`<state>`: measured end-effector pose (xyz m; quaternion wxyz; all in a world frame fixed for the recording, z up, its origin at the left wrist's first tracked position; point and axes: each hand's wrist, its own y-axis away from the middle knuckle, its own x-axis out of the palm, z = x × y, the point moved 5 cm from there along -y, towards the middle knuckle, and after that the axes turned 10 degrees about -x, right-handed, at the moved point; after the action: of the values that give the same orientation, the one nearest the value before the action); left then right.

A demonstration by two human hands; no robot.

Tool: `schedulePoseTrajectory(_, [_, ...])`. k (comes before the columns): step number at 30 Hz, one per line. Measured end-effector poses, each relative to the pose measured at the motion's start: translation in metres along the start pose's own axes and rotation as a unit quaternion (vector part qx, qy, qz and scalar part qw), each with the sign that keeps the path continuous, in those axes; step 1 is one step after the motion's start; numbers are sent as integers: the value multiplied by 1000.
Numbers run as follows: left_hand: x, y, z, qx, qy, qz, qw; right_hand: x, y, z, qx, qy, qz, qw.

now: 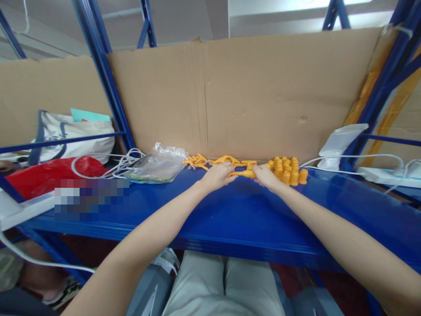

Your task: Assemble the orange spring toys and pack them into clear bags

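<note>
Both my arms reach out over a blue metal shelf [230, 210] toward orange plastic parts at its back. My left hand [217, 176] and my right hand [265, 176] are closed on the two ends of one orange plastic piece [243, 173], held between them just above the shelf. A loose heap of branched orange pieces [210, 161] lies behind my left hand. A cluster of several upright orange cone-shaped pieces [288, 170] stands right of my right hand, against the cardboard.
A cardboard sheet [263, 92] walls off the back of the shelf. A clear plastic bag [158, 164] and white cables [121, 164] lie at left, beside a red bag [49, 175] and a white tote [75, 136]. A white power strip [384, 174] sits at right. Blue rack posts [105, 74] frame the shelf.
</note>
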<state>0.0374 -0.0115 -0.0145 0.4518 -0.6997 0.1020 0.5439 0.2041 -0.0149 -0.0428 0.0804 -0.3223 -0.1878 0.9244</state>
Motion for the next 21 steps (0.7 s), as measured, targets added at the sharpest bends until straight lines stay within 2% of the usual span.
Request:
schedulePoseTrajectory(3, [1,-2,2,5,27,-10,1000,2,1,-1,13,-36,32,999])
schedulePoseTrajectory(5, [3,-4,6,1,70,-13,997,-1,0,3,-5,3,31,1000])
schedulePoseTrajectory(8, [9,-8,14,-31,130,10,991,-10,1,17,-103,125,-12,987])
schedulePoseTrajectory(10, [13,-9,18,-51,151,28,987,-13,4,26,-167,212,-29,963])
schedulePoseTrajectory(12, [15,-9,19,-57,161,31,985,-13,6,30,-196,281,-21,939])
schedulePoseTrajectory(17, [14,-7,14,-39,137,9,990,-12,7,33,-196,388,-12,900])
schedulePoseTrajectory(21, [8,-5,6,-26,106,-15,994,-15,4,35,-160,420,-12,893])
